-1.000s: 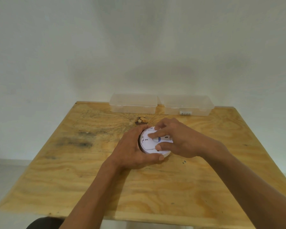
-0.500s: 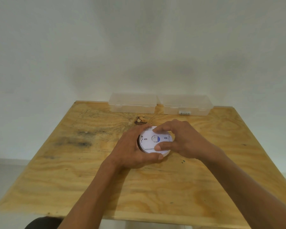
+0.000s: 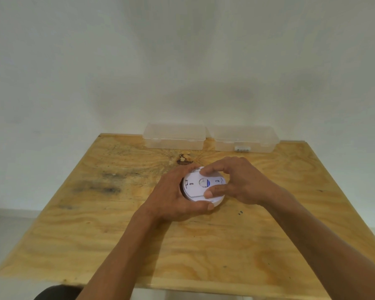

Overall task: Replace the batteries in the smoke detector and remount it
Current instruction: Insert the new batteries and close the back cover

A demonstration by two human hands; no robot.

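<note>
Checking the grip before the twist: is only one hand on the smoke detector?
No: the left hand grips the smoke detector at its left side while the right hand pinches its top plate.

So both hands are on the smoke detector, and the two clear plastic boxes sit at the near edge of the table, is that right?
Not quite. In the head view the two clear plastic boxes sit at the table's far edge, against the wall. Both the left hand and right hand do hold the smoke detector.

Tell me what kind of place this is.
Probably a bare workbench set up in a plain room: an unfinished plywood table against a blank white wall, with two clear plastic storage boxes along its far edge.
</note>
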